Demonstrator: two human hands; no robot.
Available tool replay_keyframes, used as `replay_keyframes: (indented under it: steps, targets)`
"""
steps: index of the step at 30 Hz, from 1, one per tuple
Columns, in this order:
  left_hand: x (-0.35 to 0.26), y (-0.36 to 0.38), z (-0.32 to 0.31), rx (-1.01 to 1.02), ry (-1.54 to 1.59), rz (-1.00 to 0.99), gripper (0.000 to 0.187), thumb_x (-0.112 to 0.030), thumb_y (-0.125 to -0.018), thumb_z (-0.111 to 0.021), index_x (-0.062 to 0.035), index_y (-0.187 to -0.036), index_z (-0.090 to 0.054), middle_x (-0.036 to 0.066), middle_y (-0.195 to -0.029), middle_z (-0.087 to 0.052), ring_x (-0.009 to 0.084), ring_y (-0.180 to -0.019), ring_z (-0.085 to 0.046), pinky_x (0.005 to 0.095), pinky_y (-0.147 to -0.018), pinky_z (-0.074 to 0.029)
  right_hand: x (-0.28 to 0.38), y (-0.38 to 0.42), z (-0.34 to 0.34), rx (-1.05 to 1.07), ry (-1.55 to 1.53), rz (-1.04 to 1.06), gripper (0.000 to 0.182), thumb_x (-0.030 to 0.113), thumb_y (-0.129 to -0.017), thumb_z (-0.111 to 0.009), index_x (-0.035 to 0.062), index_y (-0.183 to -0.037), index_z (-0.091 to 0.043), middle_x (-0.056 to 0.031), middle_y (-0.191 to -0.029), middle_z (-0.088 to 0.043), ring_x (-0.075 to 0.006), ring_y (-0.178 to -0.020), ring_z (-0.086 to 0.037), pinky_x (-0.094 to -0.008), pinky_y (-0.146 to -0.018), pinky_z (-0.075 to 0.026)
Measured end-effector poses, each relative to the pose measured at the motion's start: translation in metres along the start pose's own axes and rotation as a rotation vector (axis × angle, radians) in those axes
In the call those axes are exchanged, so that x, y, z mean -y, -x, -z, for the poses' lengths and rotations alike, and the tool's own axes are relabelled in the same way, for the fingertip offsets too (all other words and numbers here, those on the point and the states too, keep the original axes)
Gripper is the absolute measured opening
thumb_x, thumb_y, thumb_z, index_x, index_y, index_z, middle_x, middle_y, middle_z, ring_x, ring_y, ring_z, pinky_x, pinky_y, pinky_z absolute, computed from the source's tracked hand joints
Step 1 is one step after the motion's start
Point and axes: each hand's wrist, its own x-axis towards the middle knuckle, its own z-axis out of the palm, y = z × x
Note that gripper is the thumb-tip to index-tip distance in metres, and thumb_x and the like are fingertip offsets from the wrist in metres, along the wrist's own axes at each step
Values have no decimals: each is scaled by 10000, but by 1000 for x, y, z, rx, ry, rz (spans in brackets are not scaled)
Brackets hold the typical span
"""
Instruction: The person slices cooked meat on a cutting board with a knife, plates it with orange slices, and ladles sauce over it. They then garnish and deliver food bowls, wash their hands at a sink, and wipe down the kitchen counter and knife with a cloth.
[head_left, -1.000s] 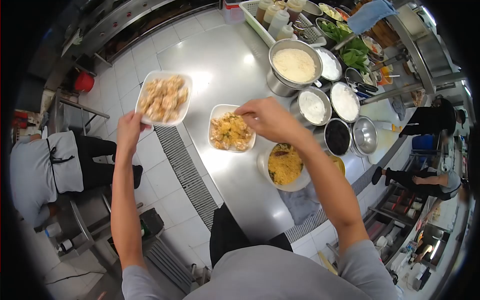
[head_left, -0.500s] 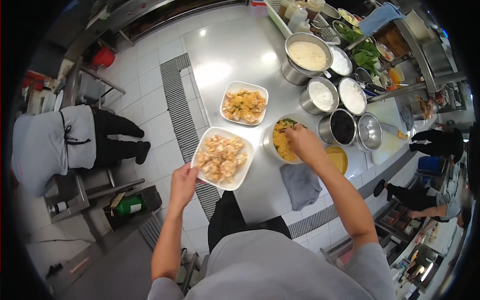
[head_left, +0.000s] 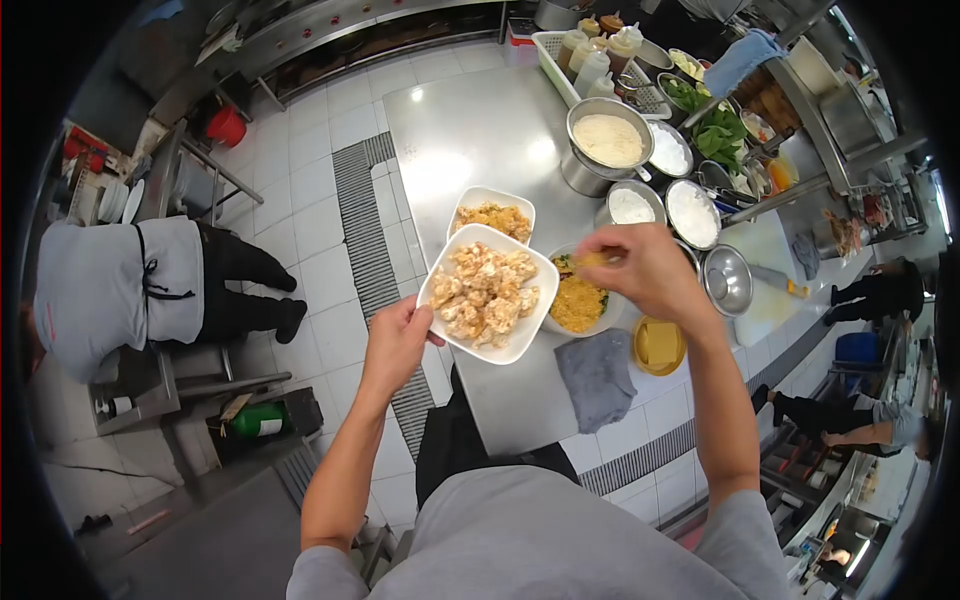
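Note:
My left hand (head_left: 396,345) grips the left edge of a white square bowl (head_left: 507,356), tilted a little and holding pale, crumb-coated fried pieces (head_left: 482,292). Just to its right, my right hand (head_left: 640,268) hovers over a round white tub (head_left: 612,318) of yellow crumbs (head_left: 580,304) with green and red bits. Its fingers are pinched around some yellow crumbs and look slightly blurred. Behind the held bowl, and partly hidden by it, a second white bowl (head_left: 487,192) stands on the steel table, with similar pieces under yellow crumbs.
A grey cloth (head_left: 596,380) and a yellow container (head_left: 660,347) lie near the table's front edge. Steel pots (head_left: 585,172), bowls of white powder (head_left: 692,213) and a basket of squeeze bottles (head_left: 556,60) line the right side. Other people (head_left: 120,280) stand left and right.
My right hand has lifted out of the tub with yellow crumbs in its fingers. My left hand has brought the bowl right and up, partly covering the second bowl and nearing the tub.

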Motion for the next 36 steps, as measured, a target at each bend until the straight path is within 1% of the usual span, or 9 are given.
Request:
replay_keyframes:
  steps: [2,7,12,14,20,24,26,32,36]
  targets:
    - [-2,-12,-14,37,1,-1,300,-113,-993,-482,87,-1060,-696,84,-809,-713,132,-669,-667,271,-629,-534,13,-13,-9,27,-10,80,196,108,-819,-745,-14,-972,-743,-115,-775,-725,-190,-665,-670,-315,-687,-541]
    - [-22,-27,-38,113,-128,42,297,-138,-992,-497,87,-1001,-692,76,-783,-698,128,-660,-671,270,-619,-514,27,-39,-29,-41,154,174,180,106,-846,-724,-14,-976,-756,-229,-889,-715,-374,-790,-699,-386,-749,-558]
    - [-38,-39,-49,125,-198,27,297,-161,-967,-506,61,-962,-703,74,-738,-694,111,-617,-660,255,-532,-425,32,-42,-39,35,214,310,144,74,-837,-718,-11,-945,-763,-215,-893,-722,-371,-805,-703,-414,-773,-562]
    - [-54,-38,-52,128,-282,44,322,-199,-950,-524,68,-944,-704,129,-684,-697,172,-633,-723,320,-571,-522,34,-38,-39,109,214,317,143,37,-829,-701,-17,-949,-757,-200,-934,-729,-366,-852,-703,-414,-805,-563]
    - [-41,-52,-51,131,-267,31,322,-200,-949,-523,62,-944,-709,131,-676,-700,177,-625,-723,312,-571,-521,30,-14,-21,197,337,306,196,-13,-801,-674,-24,-982,-749,-197,-976,-726,-357,-897,-699,-411,-819,-561]
    - [-37,-54,-49,107,-210,30,323,-194,-945,-518,64,-952,-712,126,-683,-703,170,-622,-716,303,-562,-504,15,-6,-7,100,306,348,217,-29,-805,-652,-32,-1002,-745,-201,-982,-723,-362,-894,-696,-414,-819,-559]
    - [-38,-54,-49,110,-135,56,292,-133,-953,-499,76,-955,-704,84,-783,-715,110,-608,-661,236,-558,-427,9,-10,-3,76,319,235,218,-24,-839,-629,-28,-1024,-743,-210,-964,-723,-369,-881,-696,-420,-815,-557]
    - [-40,-52,-49,89,-88,34,297,-126,-954,-493,83,-976,-703,86,-805,-720,110,-618,-660,230,-588,-442,18,-8,2,85,386,69,208,26,-889,-626,-5,-1057,-746,-227,-898,-719,-387,-827,-696,-435,-792,-550]
    - [-41,-52,-48,63,-75,35,294,-122,-950,-492,82,-971,-702,86,-804,-718,110,-624,-661,230,-591,-445,16,-7,-5,5,331,109,199,38,-881,-644,-10,-1046,-746,-227,-885,-716,-388,-816,-696,-429,-794,-550]
